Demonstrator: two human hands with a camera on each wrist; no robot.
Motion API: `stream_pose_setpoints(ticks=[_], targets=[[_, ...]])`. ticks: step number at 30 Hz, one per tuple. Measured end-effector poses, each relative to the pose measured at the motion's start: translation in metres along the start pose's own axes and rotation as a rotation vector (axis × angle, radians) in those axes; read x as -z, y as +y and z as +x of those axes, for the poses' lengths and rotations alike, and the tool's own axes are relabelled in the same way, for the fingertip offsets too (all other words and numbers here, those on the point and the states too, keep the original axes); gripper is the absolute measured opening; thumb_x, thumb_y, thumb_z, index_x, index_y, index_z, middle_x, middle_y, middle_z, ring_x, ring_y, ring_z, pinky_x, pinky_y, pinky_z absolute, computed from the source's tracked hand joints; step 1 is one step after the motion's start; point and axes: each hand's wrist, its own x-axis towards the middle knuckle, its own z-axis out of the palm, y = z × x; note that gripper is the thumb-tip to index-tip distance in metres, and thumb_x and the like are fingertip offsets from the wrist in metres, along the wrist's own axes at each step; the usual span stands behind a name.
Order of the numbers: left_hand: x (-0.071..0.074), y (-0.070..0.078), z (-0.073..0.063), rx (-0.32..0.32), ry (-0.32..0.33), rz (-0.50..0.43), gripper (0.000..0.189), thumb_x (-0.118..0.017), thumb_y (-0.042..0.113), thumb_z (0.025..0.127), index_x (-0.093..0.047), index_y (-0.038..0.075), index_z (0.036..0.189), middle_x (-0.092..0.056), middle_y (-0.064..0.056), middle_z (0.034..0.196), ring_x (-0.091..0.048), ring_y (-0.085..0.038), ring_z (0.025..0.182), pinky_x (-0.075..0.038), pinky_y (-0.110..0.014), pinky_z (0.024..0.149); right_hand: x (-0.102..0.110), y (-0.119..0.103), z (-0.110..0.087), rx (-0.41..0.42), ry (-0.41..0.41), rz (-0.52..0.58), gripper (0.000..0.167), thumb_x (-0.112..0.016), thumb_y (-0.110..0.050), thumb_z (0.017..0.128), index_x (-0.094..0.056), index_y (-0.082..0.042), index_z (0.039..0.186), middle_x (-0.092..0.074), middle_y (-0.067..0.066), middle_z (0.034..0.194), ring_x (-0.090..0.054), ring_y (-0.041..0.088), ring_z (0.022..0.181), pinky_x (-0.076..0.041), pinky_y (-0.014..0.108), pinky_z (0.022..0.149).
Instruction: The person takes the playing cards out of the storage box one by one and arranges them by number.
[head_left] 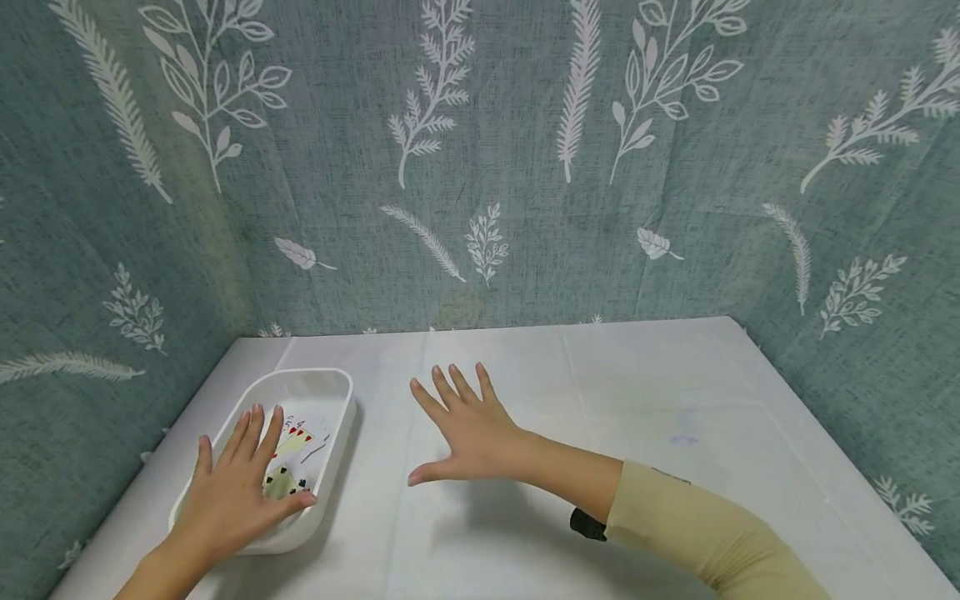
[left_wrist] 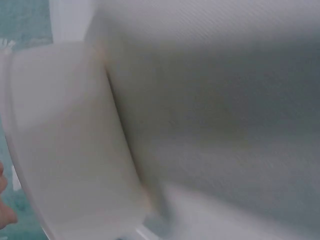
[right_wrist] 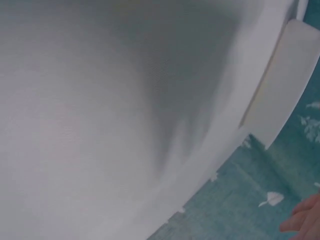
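My left hand (head_left: pixel 231 492) is spread over the near left part of a white tray (head_left: pixel 343 425), its fingers straight and apart. Playing cards lie inside the tray; a card with red hearts (head_left: pixel 295 440) and one with black clubs (head_left: pixel 281 483) show beside the hand, which hides part of them. To the right of the tray, above the white tabletop, my right hand (head_left: pixel 476 433) is held out with fingers fanned and nothing in it. The left wrist view shows the tray's outer wall (left_wrist: pixel 70 145) and a few fingertips at the left edge. Fingers (right_wrist: pixel 305 217) appear in the right wrist view's lower corner.
A white cloth (head_left: pixel 645 400) covers the table. Green fabric (head_left: pixel 480 167) with white leaf prints stands behind it and along both sides. A dark band (head_left: pixel 587 525) sits at the right wrist, by a beige sleeve (head_left: pixel 705 525).
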Motion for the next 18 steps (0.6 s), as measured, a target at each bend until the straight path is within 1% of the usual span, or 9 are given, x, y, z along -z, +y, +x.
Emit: stream_pose_setpoints(ticks=[3,6,9,11,13,16,18], targets=[[0.001,-0.005,-0.005,-0.004,0.005,-0.014,0.117,-0.067,0.064,0.07,-0.001,0.013,0.153,-0.006,-0.018,0.157,0.009,-0.018,0.145,0.015,-0.062,0.109,0.002,-0.01,0.003,0.009,-0.001,-0.004,0.106,-0.039,-0.085,0.075,-0.001,-0.024,0.153,-0.009,0.012,0.158,-0.004,0.031,0.144,0.002,0.062,0.113],[0.002,-0.011,-0.008,-0.024,0.029,-0.027,0.12,-0.069,0.063,0.069,-0.001,0.012,0.153,-0.002,-0.013,0.158,0.014,-0.007,0.142,0.016,-0.059,0.11,0.001,-0.018,0.004,-0.009,0.005,-0.016,0.107,-0.037,-0.086,0.074,0.0,-0.025,0.153,-0.009,0.012,0.158,-0.005,0.032,0.145,0.001,0.062,0.113],[0.002,-0.017,-0.013,-0.043,0.049,-0.038,0.122,-0.071,0.063,0.066,-0.002,0.012,0.153,-0.002,-0.012,0.158,0.014,-0.004,0.142,0.016,-0.059,0.11,-0.002,-0.027,0.005,-0.038,0.021,-0.016,0.109,-0.036,-0.088,0.072,-0.001,-0.024,0.153,-0.011,0.012,0.158,-0.009,0.032,0.144,-0.002,0.062,0.113],[0.002,-0.023,-0.016,-0.053,0.054,-0.05,0.124,-0.072,0.063,0.065,-0.002,0.013,0.153,0.001,-0.008,0.159,0.014,-0.002,0.141,0.016,-0.059,0.11,-0.004,-0.033,0.006,-0.058,0.035,-0.009,0.11,-0.036,-0.088,0.072,-0.001,-0.023,0.153,-0.013,0.012,0.158,-0.011,0.033,0.144,-0.004,0.062,0.113],[0.002,-0.03,-0.017,-0.082,0.065,-0.071,0.124,-0.074,0.061,0.063,-0.003,0.013,0.153,0.004,-0.002,0.159,0.013,-0.001,0.141,0.016,-0.058,0.11,-0.006,-0.038,0.008,-0.082,0.051,0.006,0.111,-0.036,-0.089,0.071,-0.003,-0.023,0.153,-0.015,0.012,0.157,-0.012,0.032,0.144,-0.005,0.062,0.113],[0.002,-0.041,-0.018,-0.144,0.096,-0.111,0.125,-0.077,0.058,0.06,-0.008,0.012,0.153,0.005,0.007,0.158,0.01,0.0,0.141,0.015,-0.057,0.111,-0.007,-0.045,0.011,-0.115,0.063,0.028,0.111,-0.036,-0.09,0.07,-0.004,-0.023,0.154,-0.017,0.012,0.157,-0.014,0.03,0.144,-0.005,0.061,0.113],[0.001,-0.049,-0.02,-0.179,0.105,-0.153,0.125,-0.08,0.054,0.058,-0.011,0.011,0.153,0.003,0.009,0.158,0.008,0.0,0.142,0.015,-0.056,0.112,-0.009,-0.049,0.013,-0.13,0.063,0.031,0.111,-0.035,-0.09,0.07,-0.005,-0.023,0.154,-0.018,0.011,0.157,-0.016,0.03,0.144,-0.006,0.06,0.114]])
